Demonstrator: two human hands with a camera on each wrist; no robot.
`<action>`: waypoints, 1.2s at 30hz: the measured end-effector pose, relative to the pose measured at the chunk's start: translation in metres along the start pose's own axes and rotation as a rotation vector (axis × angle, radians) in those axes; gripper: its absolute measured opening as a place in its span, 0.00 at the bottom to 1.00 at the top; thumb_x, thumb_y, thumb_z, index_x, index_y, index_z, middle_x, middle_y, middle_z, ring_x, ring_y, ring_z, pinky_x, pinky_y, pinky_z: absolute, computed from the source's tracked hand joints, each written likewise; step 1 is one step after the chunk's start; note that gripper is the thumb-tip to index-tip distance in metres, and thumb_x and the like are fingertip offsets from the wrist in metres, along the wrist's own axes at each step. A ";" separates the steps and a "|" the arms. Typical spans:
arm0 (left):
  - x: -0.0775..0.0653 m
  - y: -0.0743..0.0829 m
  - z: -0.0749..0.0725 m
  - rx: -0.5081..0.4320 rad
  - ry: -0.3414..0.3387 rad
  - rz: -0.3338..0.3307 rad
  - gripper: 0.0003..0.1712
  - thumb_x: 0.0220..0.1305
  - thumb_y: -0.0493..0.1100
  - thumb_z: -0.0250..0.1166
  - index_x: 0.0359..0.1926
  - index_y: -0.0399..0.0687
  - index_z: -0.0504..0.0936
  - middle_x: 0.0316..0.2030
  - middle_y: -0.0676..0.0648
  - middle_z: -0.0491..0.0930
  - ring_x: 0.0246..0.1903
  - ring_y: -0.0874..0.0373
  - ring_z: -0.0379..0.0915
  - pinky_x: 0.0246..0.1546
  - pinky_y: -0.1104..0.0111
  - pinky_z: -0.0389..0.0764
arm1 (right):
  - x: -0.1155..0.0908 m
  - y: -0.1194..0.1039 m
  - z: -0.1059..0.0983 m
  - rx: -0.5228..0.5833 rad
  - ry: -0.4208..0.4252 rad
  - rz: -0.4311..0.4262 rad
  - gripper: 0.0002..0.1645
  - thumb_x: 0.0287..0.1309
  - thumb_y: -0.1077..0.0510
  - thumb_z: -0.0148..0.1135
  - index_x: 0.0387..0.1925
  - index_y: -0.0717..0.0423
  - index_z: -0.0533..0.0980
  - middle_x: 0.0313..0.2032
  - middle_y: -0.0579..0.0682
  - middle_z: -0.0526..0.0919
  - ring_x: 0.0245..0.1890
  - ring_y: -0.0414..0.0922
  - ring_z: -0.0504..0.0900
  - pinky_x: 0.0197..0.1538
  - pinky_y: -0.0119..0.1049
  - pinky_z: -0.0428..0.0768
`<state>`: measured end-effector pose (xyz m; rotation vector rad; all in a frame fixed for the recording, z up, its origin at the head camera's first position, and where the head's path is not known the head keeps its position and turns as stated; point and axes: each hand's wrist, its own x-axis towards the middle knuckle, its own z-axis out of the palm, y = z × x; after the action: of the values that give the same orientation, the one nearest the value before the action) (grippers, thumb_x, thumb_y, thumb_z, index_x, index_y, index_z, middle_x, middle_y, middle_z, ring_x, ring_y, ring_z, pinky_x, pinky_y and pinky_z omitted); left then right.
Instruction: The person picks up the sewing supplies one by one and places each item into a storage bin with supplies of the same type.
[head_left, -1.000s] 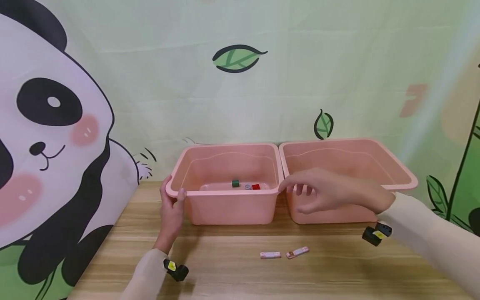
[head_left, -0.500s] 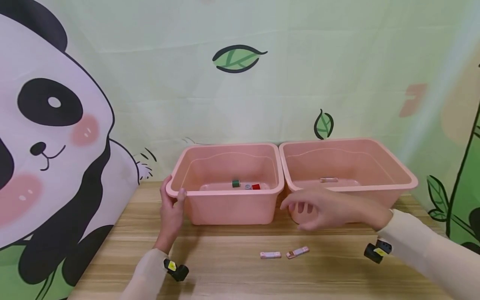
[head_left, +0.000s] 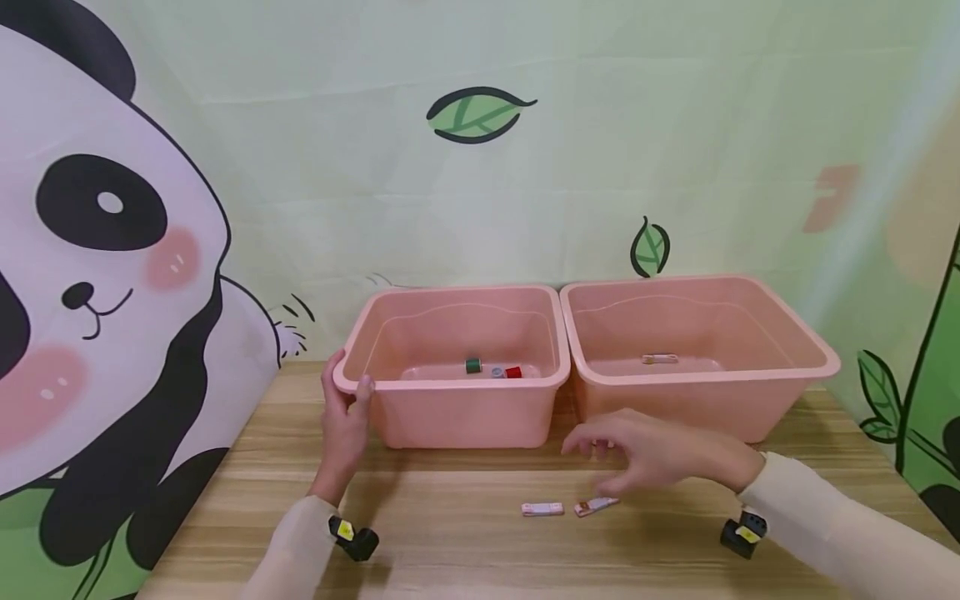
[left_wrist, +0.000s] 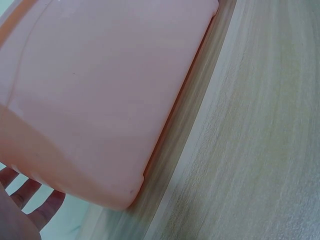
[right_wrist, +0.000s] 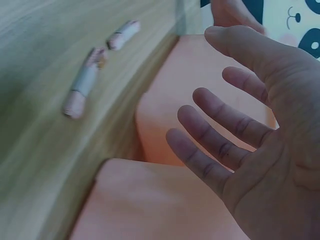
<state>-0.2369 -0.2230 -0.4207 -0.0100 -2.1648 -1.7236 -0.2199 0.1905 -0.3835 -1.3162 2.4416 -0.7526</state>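
Presently, the left hand [head_left: 345, 433] has its grip closed around the left pink tub [head_left: 461, 421] at the 8 o'clock corner, while the right hand [head_left: 662, 452] shows a relaxed, unoccupied grip. At the right hand's 8 o'clock, two small pink-and-white sticks [head_left: 542, 509] lie on the desk [head_left: 450, 537], markings too blurred to read.

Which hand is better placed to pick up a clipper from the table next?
Probably the right hand: it holds nothing and hovers near the slanted clipper. The left hand grips the left bin at its corner.
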 end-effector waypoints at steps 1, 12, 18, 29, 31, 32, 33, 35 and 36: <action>-0.001 0.002 0.000 0.001 0.000 0.001 0.38 0.79 0.54 0.54 0.80 0.57 0.47 0.76 0.44 0.59 0.66 0.48 0.64 0.67 0.49 0.71 | 0.000 0.002 0.003 -0.001 0.000 0.004 0.27 0.60 0.48 0.74 0.60 0.39 0.77 0.44 0.33 0.79 0.44 0.41 0.78 0.48 0.36 0.81; -0.002 0.003 -0.001 0.003 -0.008 -0.006 0.38 0.79 0.55 0.54 0.80 0.57 0.47 0.76 0.45 0.58 0.67 0.49 0.63 0.67 0.51 0.70 | -0.004 0.027 0.035 0.039 -0.020 0.033 0.25 0.56 0.54 0.77 0.56 0.41 0.79 0.40 0.43 0.81 0.37 0.43 0.81 0.40 0.37 0.83; -0.001 0.002 -0.001 -0.006 -0.015 -0.006 0.38 0.79 0.55 0.53 0.81 0.59 0.46 0.77 0.46 0.58 0.68 0.49 0.62 0.68 0.51 0.69 | -0.008 0.037 0.047 0.018 -0.006 0.031 0.26 0.53 0.53 0.79 0.54 0.46 0.79 0.41 0.42 0.80 0.38 0.40 0.79 0.42 0.36 0.82; -0.001 0.001 -0.001 -0.012 -0.019 0.000 0.39 0.79 0.55 0.53 0.81 0.60 0.45 0.77 0.46 0.57 0.69 0.47 0.61 0.69 0.49 0.68 | -0.008 0.054 0.058 -0.046 0.027 -0.078 0.18 0.53 0.57 0.77 0.44 0.46 0.80 0.34 0.39 0.79 0.33 0.34 0.75 0.36 0.30 0.78; -0.001 0.001 -0.001 -0.009 -0.018 -0.001 0.38 0.79 0.55 0.53 0.81 0.59 0.46 0.77 0.45 0.57 0.68 0.47 0.61 0.69 0.49 0.68 | -0.007 0.055 0.059 -0.053 0.029 -0.083 0.16 0.53 0.58 0.77 0.42 0.45 0.80 0.32 0.39 0.78 0.33 0.33 0.75 0.35 0.27 0.76; 0.000 0.001 -0.001 -0.007 -0.018 -0.002 0.38 0.79 0.55 0.53 0.81 0.58 0.46 0.77 0.45 0.57 0.68 0.48 0.61 0.69 0.49 0.68 | -0.007 0.056 0.060 -0.055 0.030 -0.079 0.15 0.53 0.57 0.77 0.41 0.45 0.80 0.32 0.38 0.78 0.32 0.33 0.74 0.35 0.26 0.75; 0.000 0.000 -0.001 -0.007 -0.017 -0.003 0.38 0.79 0.54 0.53 0.81 0.58 0.46 0.77 0.45 0.57 0.68 0.47 0.61 0.69 0.49 0.68 | -0.008 0.056 0.060 -0.053 0.030 -0.073 0.14 0.53 0.57 0.77 0.40 0.44 0.81 0.32 0.37 0.78 0.32 0.33 0.74 0.35 0.26 0.74; 0.002 -0.003 -0.001 -0.008 -0.013 -0.004 0.38 0.79 0.55 0.53 0.81 0.59 0.46 0.77 0.46 0.58 0.68 0.48 0.62 0.69 0.50 0.68 | -0.008 0.056 0.061 -0.051 0.032 -0.060 0.13 0.53 0.57 0.77 0.38 0.44 0.80 0.31 0.37 0.78 0.32 0.33 0.74 0.35 0.25 0.73; 0.003 -0.007 -0.002 -0.009 -0.011 -0.005 0.38 0.79 0.55 0.54 0.81 0.60 0.47 0.77 0.47 0.58 0.68 0.49 0.62 0.69 0.50 0.69 | -0.008 0.056 0.061 -0.045 0.033 -0.053 0.13 0.53 0.58 0.77 0.37 0.44 0.80 0.31 0.37 0.78 0.32 0.33 0.74 0.35 0.25 0.73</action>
<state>-0.2410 -0.2269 -0.4257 -0.0167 -2.1668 -1.7396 -0.2260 0.2036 -0.4653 -1.4008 2.4720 -0.7423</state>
